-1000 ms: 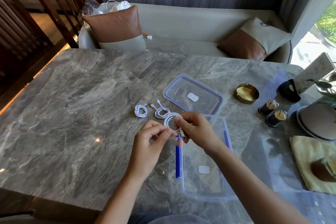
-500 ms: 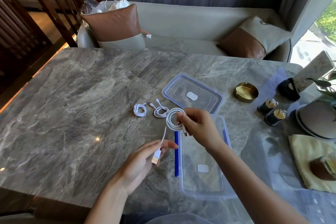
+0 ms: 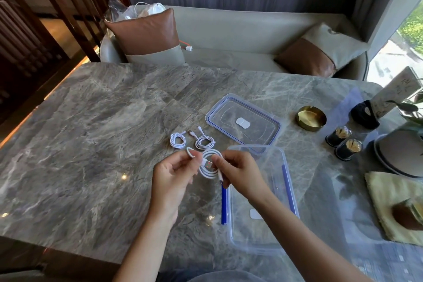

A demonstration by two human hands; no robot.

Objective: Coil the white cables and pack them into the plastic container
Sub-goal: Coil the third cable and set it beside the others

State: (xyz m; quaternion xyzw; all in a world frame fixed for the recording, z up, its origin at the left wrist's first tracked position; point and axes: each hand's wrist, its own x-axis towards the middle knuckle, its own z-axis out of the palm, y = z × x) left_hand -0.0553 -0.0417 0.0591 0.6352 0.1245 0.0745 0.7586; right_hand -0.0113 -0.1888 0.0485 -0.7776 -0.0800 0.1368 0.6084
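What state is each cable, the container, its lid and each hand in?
held cable: mostly coiled, held between both hands.
far-left cable: coiled, on the table.
middle cable: coiled, on the table.
container: open, no cables inside.
lid: off, flat on the table.
left hand: pinches a cable loop.
right hand: grips the coil.

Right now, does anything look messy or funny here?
Nothing looks spilled or broken. One stray bit: a small white plug on an orange wire pokes out beside the brown cushion on the sofa, away from the table. The two coiled cables there have loose ends sticking out.
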